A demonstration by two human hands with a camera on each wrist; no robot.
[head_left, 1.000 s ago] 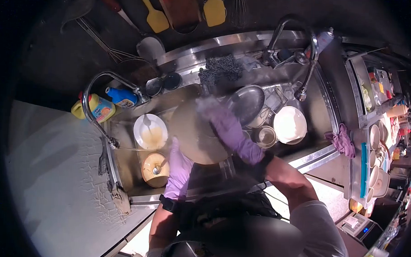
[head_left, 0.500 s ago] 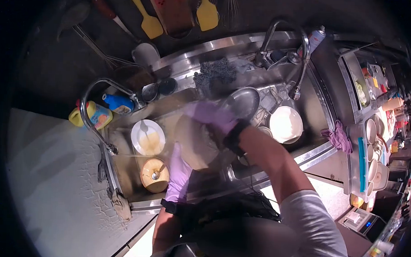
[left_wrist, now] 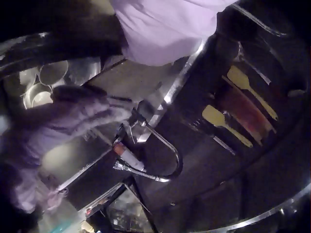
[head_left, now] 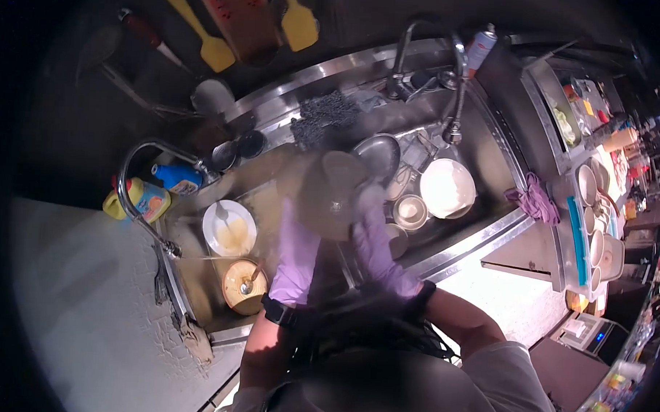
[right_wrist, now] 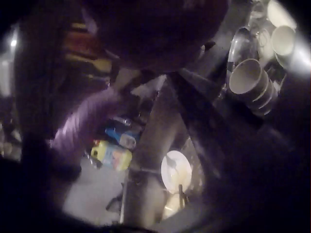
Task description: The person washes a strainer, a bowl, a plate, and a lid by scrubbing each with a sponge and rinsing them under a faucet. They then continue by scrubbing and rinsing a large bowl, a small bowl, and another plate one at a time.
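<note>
Both hands wear purple gloves and are over the left sink basin. In the head view, my left hand grips the left side of a wide, greyish round metal bowl, thumb along its near face. My right hand is at the bowl's right side, with a pale blurred pad at its fingers. Motion blurs the bowl's outline. A white plate with a utensil and yellowish residue lies left of the hands. Below it sits an orange-tan bowl holding a spoon. In both wrist views the grip itself is hidden.
An oval metal pan, a white bowl and small cups crowd the right basin. Faucets arch over both sides. Bottles stand at the left corner, and a purple glove hangs over the right edge.
My right hand has swept from the bowl's upper face, far across it, back to its right side. The bowl has tilted, showing a different face. My left hand keeps its grip.
</note>
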